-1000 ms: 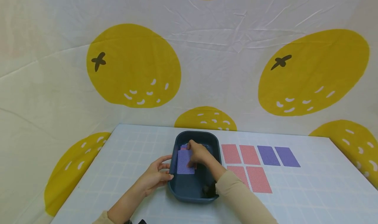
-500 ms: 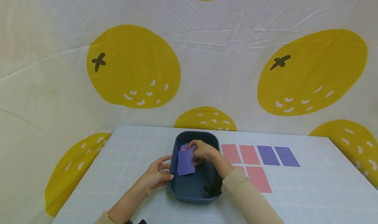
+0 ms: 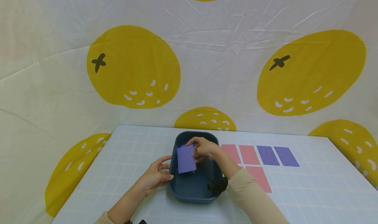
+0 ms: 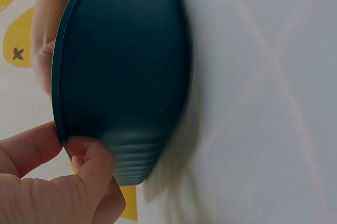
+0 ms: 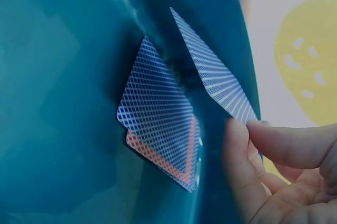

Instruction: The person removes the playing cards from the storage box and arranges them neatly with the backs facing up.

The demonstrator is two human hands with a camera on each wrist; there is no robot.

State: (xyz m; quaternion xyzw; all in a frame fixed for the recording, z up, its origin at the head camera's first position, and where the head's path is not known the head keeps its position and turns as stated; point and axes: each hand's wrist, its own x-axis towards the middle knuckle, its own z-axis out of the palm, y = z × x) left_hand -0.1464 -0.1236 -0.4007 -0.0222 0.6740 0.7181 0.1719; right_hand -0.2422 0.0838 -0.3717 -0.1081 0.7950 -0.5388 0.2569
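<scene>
A dark blue-green plastic tub [image 3: 192, 192] stands on the table. My left hand [image 3: 154, 175] pinches its rim on the left side, seen up close in the left wrist view with the tub's outer wall [image 4: 126, 56]. Over the tub my right hand [image 3: 204, 149] pinches a blue-backed playing card [image 5: 216, 71] at one corner between thumb and finger. The card is tilted and held above the others. Beneath it on the tub's floor lies a small overlapping pile of blue cards [image 5: 155, 92] with a red card [image 5: 152, 153] partly showing.
To the right of the tub, red-backed cards [image 3: 249, 155] and blue-backed cards [image 3: 286, 156] lie face down in rows on the pale checked table [image 3: 319, 191]. Another red card [image 3: 259, 178] shows beside my right sleeve. Behind the table hangs a fruit-print cloth [image 3: 218, 69].
My right hand has taken the top blue card by its edge and raised it off the pile, moving slightly up and right. The left hand stays at the tub's rim.
</scene>
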